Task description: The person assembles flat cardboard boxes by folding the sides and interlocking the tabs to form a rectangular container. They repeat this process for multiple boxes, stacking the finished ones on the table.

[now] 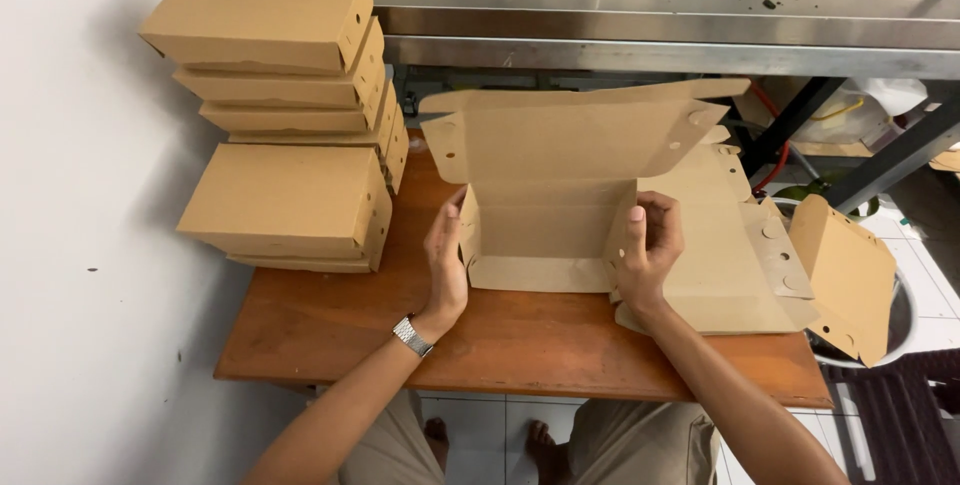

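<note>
done boxes (285, 105) left of open box (545, 205)

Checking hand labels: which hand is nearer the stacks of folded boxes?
Left. The left hand is just right of the folded boxes; the right hand is across the half-folded box.
</note>
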